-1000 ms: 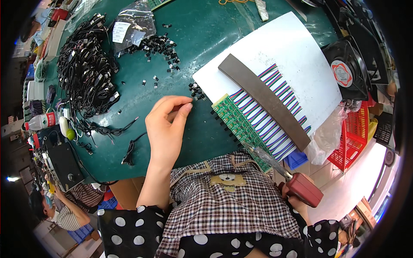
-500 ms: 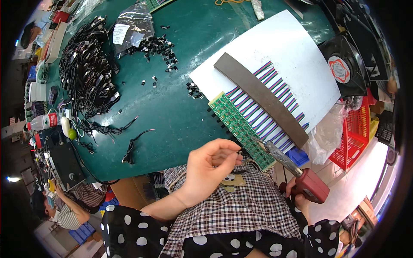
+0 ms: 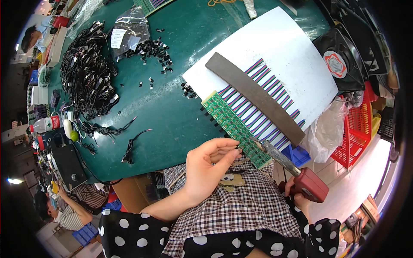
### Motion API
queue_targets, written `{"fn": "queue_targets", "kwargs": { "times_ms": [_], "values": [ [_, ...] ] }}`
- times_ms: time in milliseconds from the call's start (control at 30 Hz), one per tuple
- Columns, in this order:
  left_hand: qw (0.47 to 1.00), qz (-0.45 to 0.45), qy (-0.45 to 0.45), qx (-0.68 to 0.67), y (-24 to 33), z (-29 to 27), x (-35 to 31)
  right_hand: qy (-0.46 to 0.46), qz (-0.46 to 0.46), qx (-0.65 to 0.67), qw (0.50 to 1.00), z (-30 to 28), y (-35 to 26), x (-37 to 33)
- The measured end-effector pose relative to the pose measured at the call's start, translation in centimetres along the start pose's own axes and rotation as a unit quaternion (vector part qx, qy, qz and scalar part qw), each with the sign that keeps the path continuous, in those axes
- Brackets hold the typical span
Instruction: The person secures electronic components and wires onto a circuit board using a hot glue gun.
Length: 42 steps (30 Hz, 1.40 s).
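Note:
My right hand (image 3: 298, 194) is wrapped round the dark red handle of a soldering gun (image 3: 313, 185). The metal tip of the gun reaches left to the near end of a green circuit board panel (image 3: 235, 124). My left hand (image 3: 211, 167) is closed in a pinch at the panel's left edge, close to the tip; what is between the fingertips is mostly hidden. Several small black parts line that edge. Striped ribbon wires (image 3: 269, 84) run from the panel's other side, under a curved brown bar (image 3: 258, 101), across a white board (image 3: 303, 56).
Loose black three-pin components (image 3: 155, 50) lie by a clear plastic bag (image 3: 129, 30). A heap of black cables (image 3: 88, 73) covers the table's left. At right stand a fan (image 3: 340, 62) and a red basket (image 3: 359, 129). A black control box (image 3: 69, 165) sits lower left.
The panel, white board and brown bar appear shifted slightly left in the view, as does much of the table. Both hands stay almost in place, with the soldering gun still at the panel.

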<state>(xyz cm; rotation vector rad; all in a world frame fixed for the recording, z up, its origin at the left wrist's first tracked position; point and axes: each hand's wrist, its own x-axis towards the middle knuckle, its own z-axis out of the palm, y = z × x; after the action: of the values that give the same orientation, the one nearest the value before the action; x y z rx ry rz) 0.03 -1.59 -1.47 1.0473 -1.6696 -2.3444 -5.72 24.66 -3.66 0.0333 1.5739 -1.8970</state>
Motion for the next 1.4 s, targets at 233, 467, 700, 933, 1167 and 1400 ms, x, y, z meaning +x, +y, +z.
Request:
{"fn": "queue_targets", "kwargs": {
  "times_ms": [233, 467, 700, 933, 1167, 1400],
  "values": [
    [0.998, -0.054, -0.016, -0.035, 0.1, -0.7, -0.2, -0.003, -0.004, -0.019, 1.0, -0.1, -0.2, 0.1],
    [0.999, -0.02, 0.007, -0.049, -0.4, -0.3, 0.4, -0.013, 0.004, -0.006, 1.0, 0.5, -0.4, 0.4],
    [0.999, 0.009, 0.027, -0.041, -0.8, 0.2, 0.7, -0.016, -0.01, -0.045, 0.999, 0.0, 0.4, -0.1],
    [0.999, 0.003, 0.035, -0.019, -0.8, 0.9, 0.8, -0.026, -0.023, -0.135, 0.99, -0.6, 0.0, -0.2],
    [0.997, 0.027, 0.063, -0.024, -1.6, 1.2, 0.6, -0.078, -0.094, -0.297, 0.947, -4.0, 2.2, -1.4],
    [0.997, 0.022, 0.069, -0.015, -1.6, 1.2, 0.5, -0.1, -0.093, -0.374, 0.917, -6.6, 3.4, -2.3]
  ]
}}
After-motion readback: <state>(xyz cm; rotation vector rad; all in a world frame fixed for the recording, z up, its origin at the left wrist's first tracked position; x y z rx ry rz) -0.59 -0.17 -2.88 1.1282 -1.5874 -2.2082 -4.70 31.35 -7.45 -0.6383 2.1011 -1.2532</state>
